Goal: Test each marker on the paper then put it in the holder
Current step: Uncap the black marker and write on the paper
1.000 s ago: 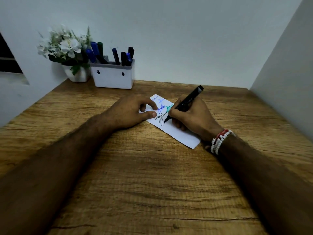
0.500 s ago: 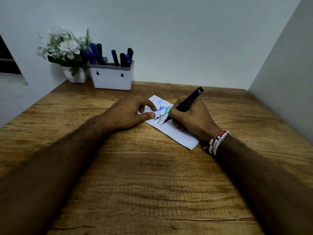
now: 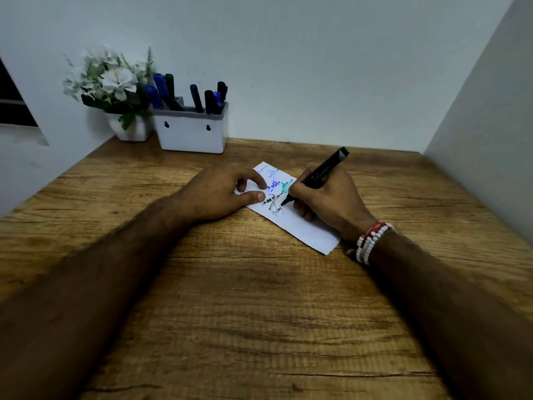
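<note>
Now | right hand grips black marker, tip on paper | left hand pins paper, fingers curled

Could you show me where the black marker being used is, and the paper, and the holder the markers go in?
black marker (image 3: 326, 168): head view, on the middle of its barrel.
paper (image 3: 305, 230): head view, on the blank near end.
holder (image 3: 191, 138): head view, on its white front wall.
</note>
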